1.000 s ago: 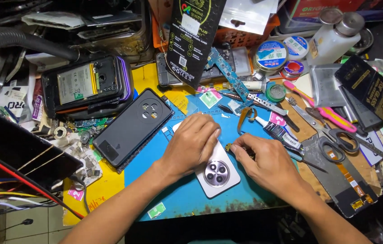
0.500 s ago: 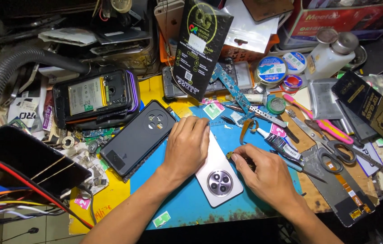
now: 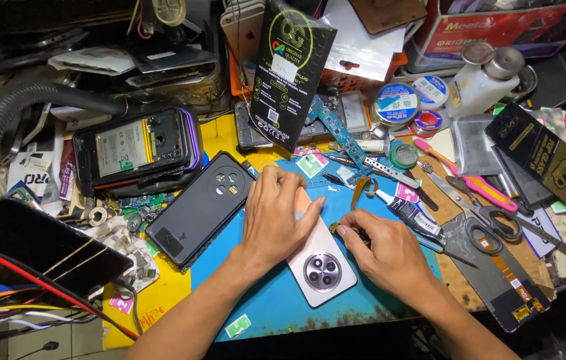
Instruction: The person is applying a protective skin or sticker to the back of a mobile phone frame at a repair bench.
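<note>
A pale pink phone (image 3: 319, 270) with a round camera ring lies back up on the blue work mat (image 3: 276, 300). My left hand (image 3: 276, 213) lies flat on its upper half, pressing it down. My right hand (image 3: 379, 250) is beside the phone's right edge, with its fingertips pinched on a small dark part right at that edge. What the small part is I cannot make out.
A black phone back cover (image 3: 199, 207) lies left of the mat, and an opened phone with its battery showing (image 3: 139, 150) sits behind it. Scissors (image 3: 489, 220), tweezers, glue tubes, tape rolls (image 3: 396, 103) and a white bottle (image 3: 483, 80) crowd the right. A grey hose (image 3: 3, 123) curves at the left.
The view has tilted down a little, so everything sits lower in frame. My right hand has drawn in closer to the phone's right edge, fingertips pinched. My left hand stays pressed on the phone.
</note>
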